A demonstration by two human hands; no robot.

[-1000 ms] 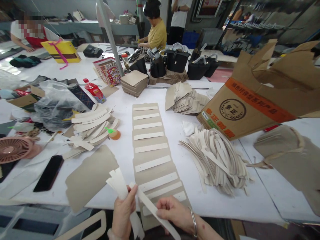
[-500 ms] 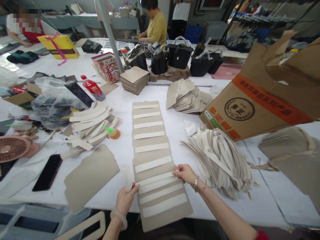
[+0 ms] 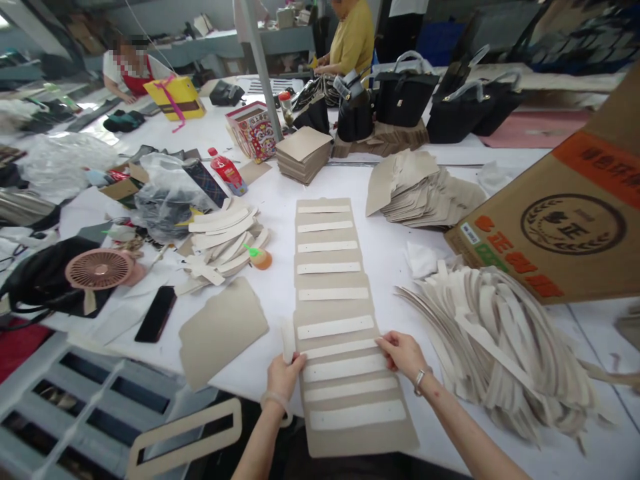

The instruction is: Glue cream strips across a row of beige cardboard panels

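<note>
A column of overlapping beige board pieces [image 3: 363, 443] runs away from me, each bearing a pale strip laid crosswise. One narrow pale strip [image 3: 343, 348] spans the boards between my hands. My right hand [image 3: 404, 357] pinches its right end. At the left edge of the boards, my left hand [image 3: 286, 377] is closed at the strip's other end. It also grips a spare white strip [image 3: 288, 339] that sticks up from its fingers. A large heap of loose strips [image 3: 495, 353] lies to the right of my right hand.
On the left are a single beige board [image 3: 223, 330], a phone [image 3: 156, 315], a pink fan [image 3: 103, 268], a small glue bottle [image 3: 260, 257] and curved strips [image 3: 225, 233]. A carton [image 3: 560, 227] leans at right. Black handbags [image 3: 405, 97] stand behind; co-workers sit farther back.
My view has swung left, so the scene sits farther right. The strip between my hands has shifted slightly away from me, showing another strip lying below it. Both hands keep their hold.
</note>
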